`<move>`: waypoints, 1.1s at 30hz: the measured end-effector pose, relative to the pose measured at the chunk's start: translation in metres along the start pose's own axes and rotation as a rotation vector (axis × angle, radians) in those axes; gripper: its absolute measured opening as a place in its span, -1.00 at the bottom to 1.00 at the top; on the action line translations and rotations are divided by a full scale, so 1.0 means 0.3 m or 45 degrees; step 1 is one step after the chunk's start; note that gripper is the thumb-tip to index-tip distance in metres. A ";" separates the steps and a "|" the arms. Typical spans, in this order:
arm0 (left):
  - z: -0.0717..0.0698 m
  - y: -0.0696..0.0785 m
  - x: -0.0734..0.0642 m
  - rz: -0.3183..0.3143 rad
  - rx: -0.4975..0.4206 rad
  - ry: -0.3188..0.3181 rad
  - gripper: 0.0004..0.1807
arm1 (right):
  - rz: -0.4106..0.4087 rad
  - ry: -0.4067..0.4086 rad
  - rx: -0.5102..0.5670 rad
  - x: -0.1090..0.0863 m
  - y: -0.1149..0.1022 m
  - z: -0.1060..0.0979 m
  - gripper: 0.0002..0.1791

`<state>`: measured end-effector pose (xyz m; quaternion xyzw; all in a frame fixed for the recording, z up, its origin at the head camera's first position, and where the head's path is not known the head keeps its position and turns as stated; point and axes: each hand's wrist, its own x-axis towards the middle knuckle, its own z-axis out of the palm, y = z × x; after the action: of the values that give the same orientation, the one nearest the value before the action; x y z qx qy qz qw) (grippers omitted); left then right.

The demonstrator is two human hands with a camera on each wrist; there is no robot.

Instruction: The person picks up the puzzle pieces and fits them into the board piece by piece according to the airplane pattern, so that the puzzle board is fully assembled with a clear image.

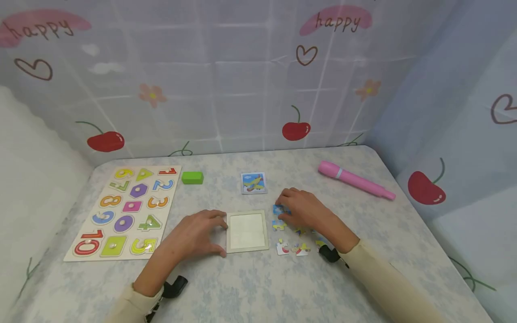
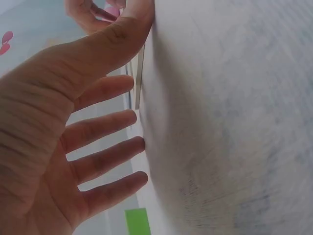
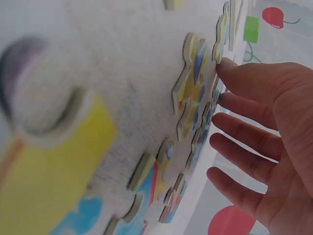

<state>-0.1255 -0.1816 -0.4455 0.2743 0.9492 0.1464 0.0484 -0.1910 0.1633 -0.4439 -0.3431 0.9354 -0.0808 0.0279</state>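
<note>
My left hand [image 1: 198, 234] lies at the left edge of a pale square puzzle tray [image 1: 227, 233], fingers spread and fairly straight in the left wrist view. My right hand [image 1: 304, 208] hovers low over loose jigsaw pieces to the right of the tray. Its thumb and fingertips are around a blue piece [image 1: 278, 209]; whether they touch it is unclear. In the right wrist view the fingers reach out nearly straight beside several yellow and blue pieces [image 3: 188, 81]. Other pieces [image 1: 282, 247] lie nearer me, some partly hidden by the right hand and wrist.
A small picture card of a yellow plane [image 1: 253, 183] lies behind the tray. To the left are a number-and-shape peg board [image 1: 129, 190] and a green block [image 1: 192, 178]. A pink pen-shaped stick [image 1: 357, 180] lies at the back right. A printed curtain [image 1: 226, 80] hangs behind the table.
</note>
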 end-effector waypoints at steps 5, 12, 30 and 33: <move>0.012 0.002 -0.004 -0.008 -0.001 0.023 -0.37 | -0.002 -0.004 0.010 0.005 0.004 0.000 -0.61; 0.025 0.002 -0.003 0.014 0.013 0.046 -0.36 | 0.010 0.010 -0.036 0.014 -0.011 -0.009 -0.62; 0.025 -0.008 0.008 0.039 0.027 0.042 -0.37 | -0.089 -0.018 -0.076 0.113 -0.256 -0.009 -0.63; 0.026 -0.010 0.006 0.042 0.021 0.045 -0.37 | -0.088 -0.033 -0.122 0.129 -0.285 0.010 -0.62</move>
<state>-0.1273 -0.1811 -0.4538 0.2877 0.9464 0.1443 0.0271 -0.1656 0.0736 -0.4320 -0.3772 0.9253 -0.0322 0.0207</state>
